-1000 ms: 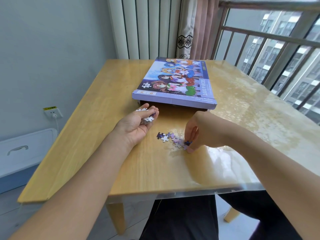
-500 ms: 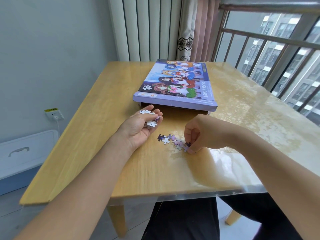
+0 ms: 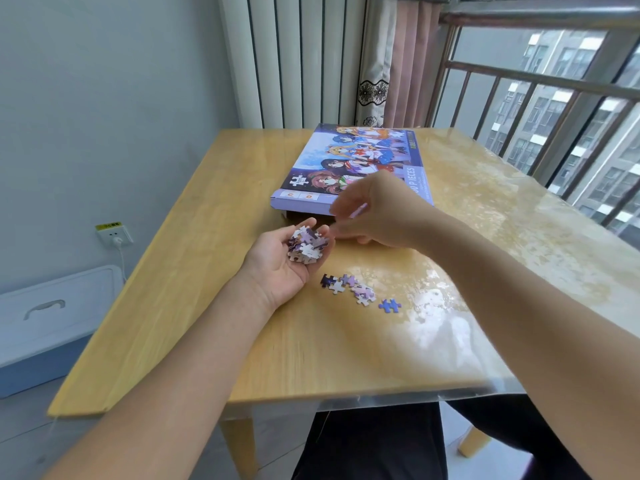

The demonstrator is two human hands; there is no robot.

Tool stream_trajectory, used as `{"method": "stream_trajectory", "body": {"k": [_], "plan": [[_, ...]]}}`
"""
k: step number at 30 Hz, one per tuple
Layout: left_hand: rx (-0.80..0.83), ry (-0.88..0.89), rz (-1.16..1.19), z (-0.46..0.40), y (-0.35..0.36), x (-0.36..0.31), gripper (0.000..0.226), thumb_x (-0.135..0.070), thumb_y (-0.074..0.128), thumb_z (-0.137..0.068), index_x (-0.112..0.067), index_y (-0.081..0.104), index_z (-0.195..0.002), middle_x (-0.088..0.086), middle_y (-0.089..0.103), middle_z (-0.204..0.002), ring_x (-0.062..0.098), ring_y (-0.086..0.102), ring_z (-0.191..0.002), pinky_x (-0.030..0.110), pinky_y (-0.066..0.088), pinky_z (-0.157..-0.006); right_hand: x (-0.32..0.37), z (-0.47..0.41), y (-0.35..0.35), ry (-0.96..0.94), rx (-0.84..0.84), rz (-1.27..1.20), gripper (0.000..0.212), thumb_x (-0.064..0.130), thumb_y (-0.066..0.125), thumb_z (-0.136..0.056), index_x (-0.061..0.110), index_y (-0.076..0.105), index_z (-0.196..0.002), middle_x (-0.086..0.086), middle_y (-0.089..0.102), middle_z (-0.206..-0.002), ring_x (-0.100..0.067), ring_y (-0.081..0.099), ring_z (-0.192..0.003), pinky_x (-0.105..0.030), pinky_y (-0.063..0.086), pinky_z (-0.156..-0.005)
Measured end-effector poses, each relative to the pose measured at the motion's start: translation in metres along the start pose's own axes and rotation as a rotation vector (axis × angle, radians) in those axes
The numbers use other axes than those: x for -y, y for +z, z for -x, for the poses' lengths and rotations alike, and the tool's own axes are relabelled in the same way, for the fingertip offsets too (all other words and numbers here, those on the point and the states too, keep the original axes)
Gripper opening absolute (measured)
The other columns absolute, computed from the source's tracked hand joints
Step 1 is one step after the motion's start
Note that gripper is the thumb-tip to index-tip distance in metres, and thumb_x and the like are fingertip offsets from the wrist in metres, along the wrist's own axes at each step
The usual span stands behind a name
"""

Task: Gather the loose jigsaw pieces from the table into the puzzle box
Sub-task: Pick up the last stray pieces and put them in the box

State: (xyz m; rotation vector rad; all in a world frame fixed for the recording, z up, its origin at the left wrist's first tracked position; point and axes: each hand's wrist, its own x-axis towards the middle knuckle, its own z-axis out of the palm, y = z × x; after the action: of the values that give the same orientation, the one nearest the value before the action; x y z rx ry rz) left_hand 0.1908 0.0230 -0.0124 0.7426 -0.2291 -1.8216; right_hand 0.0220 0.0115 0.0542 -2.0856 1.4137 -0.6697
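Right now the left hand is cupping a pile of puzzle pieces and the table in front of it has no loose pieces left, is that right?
Not quite. The left hand does cup a pile of puzzle pieces, but the head view shows loose pieces lying on the table just right of that hand.

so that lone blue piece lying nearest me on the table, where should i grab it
Pinch the blue piece across its outer edges, coming straight down from above. It lies flat on the table, apart from the other loose pieces, so there is room for fingertips on either side.
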Motion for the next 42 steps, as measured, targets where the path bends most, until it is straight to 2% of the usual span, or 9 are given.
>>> {"method": "stream_trajectory", "body": {"k": [5,9,12,19,25,30,33,37,42], "plan": [[-0.042,0.035,0.037,-0.004,-0.002,-0.004,0.025,-0.013,0.042,-0.105,0.002,0.061,-0.112,0.023,0.065,-0.105,0.032,0.069,-0.092,0.041,0.063,-0.073,-0.023,0.035,-0.014,0.123,0.463,0.48,0.039,0.033,0.094,-0.065,0.023,0.076,-0.098,0.009,0.075,-0.091,-0.012,0.07,-0.083,-0.022,0.052,-0.067],[-0.062,0.087,-0.024,-0.005,0.001,-0.002,0.012,-0.008,0.064,-0.094,0.0,0.063,-0.103,0.019,0.066,-0.1,0.027,0.07,-0.092,0.033,0.063,-0.073,-0.04,0.046,-0.008,0.107,0.38,0.392,0.029,0.027,0.095,-0.064,0.021,0.077,-0.086,0.005,0.074,-0.082,-0.012,0.068,-0.072,-0.017,0.047,-0.055],[-0.067,0.124,-0.1,-0.003,0.0,0.002,0.029,0.008,0.07,-0.083,-0.003,0.063,-0.109,0.015,0.067,-0.1,0.023,0.07,-0.101,0.025,0.061,-0.071,-0.042,0.048,-0.006,0.106,0.401,0.375,0.022,0.023,0.093,-0.069,0.02,0.077,-0.083,0.005,0.073,-0.077,-0.007,0.061,-0.061,-0.013,0.042,-0.048],[-0.051,0.132,-0.158,-0.004,0.0,0.005,0.032,0.015,0.061,-0.086,-0.005,0.063,-0.111,0.012,0.069,-0.095,0.02,0.071,-0.09,0.022,0.06,-0.069,-0.042,0.054,-0.006,0.066,0.422,0.408,0.017,0.022,0.087,-0.076,0.021,0.074,-0.087,0.007,0.071,-0.083,-0.015,0.067,-0.079,-0.036,0.056,-0.074],[-0.05,0.129,-0.222,-0.003,0.0,0.008,0.031,0.016,0.059,-0.088,-0.004,0.064,-0.111,0.012,0.071,-0.095,0.021,0.072,-0.088,0.024,0.061,-0.071,-0.041,0.056,-0.008,-0.018,0.413,0.338,0.024,0.011,0.086,-0.075,0.027,0.068,-0.077,0.006,0.072,-0.077,-0.012,0.067,-0.072,-0.032,0.056,-0.07],[-0.01,0.104,-0.16,0.002,0.005,0.004,0.009,-0.003,0.058,-0.093,-0.001,0.064,-0.099,0.011,0.068,-0.087,0.019,0.068,-0.077,0.027,0.06,-0.074,-0.01,0.02,-0.003,-0.038,0.149,-0.169,0.012,0.0,0.08,-0.081,0.004,0.072,-0.088,-0.01,0.073,-0.074,-0.015,0.064,-0.061,-0.029,0.058,-0.064],[0.039,0.07,-0.087,0.004,0.004,0.001,0.031,-0.024,0.047,-0.101,-0.001,0.065,-0.108,0.014,0.07,-0.098,0.024,0.067,-0.09,0.03,0.059,-0.075,0.009,-0.007,0.014,0.02,0.061,-0.298,0.015,0.002,0.081,-0.082,-0.002,0.073,-0.094,-0.01,0.074,-0.078,-0.017,0.07,-0.065,-0.03,0.062,-0.069],[-0.074,0.092,0.037,0.0,0.001,-0.003,0.042,-0.027,0.034,-0.108,0.003,0.062,-0.104,0.021,0.067,-0.096,0.029,0.067,-0.086,0.035,0.06,-0.072,0.009,-0.01,0.008,-0.033,0.041,0.184,0.031,0.026,0.088,-0.076,0.013,0.077,-0.101,0.0,0.076,-0.087,-0.013,0.069,-0.068,-0.021,0.057,-0.066],[-0.14,0.216,0.112,-0.004,-0.001,-0.014,0.034,-0.015,0.033,-0.106,0.001,0.061,-0.097,0.018,0.065,-0.09,0.028,0.067,-0.079,0.033,0.062,-0.065,-0.014,0.023,0.007,0.094,0.398,0.433,0.053,0.038,0.094,-0.064,0.021,0.073,-0.11,0.01,0.071,-0.096,-0.013,0.068,-0.085,-0.03,0.055,-0.075]]}}
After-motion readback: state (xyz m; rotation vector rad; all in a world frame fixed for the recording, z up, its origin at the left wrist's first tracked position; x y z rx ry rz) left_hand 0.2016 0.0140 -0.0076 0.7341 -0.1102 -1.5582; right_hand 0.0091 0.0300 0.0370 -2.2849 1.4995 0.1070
